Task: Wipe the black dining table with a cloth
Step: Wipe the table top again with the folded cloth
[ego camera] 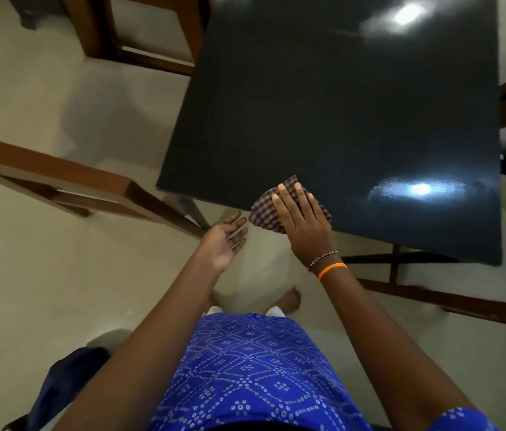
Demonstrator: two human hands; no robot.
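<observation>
1 view only, from the head, looking down. Black dining surface (339, 119) in the upper right, glossy, with bright light reflections at the far end and near the close edge. Checked cloth (264, 209) bunched at the near edge of the surface, close to the near left corner, partly hanging over the rim. Right hand (301, 219) laid flat on top of the cloth, fingers straight and together, pointing away from the body; pressing down, not curled round the fabric. Bracelets on the right wrist, 1 orange and 1 beaded.

Left hand (225, 241) just beside the cloth, below the rim of the surface and off it, palm up, fingers relaxed and slightly cupped, holding nothing. Looks placed to catch crumbs or dust swept over the edge, but nothing visible in the palm.

Step in hand, by judgement: wiping stroke at the near edge, probably pulling dirt toward the waiting palm. How much of the surface is already wiped, cannot tell; no clear dirt visible on the dark top.

Next move calls for steady downward pressure through the flat fingers, cloth kept under the palm so it does not slip off the rim, left palm held close under the edge.

Both forearms extended forward, right one reaching further. Wooden chairs (59, 181) standing around, pale floor (43, 275) below.
</observation>
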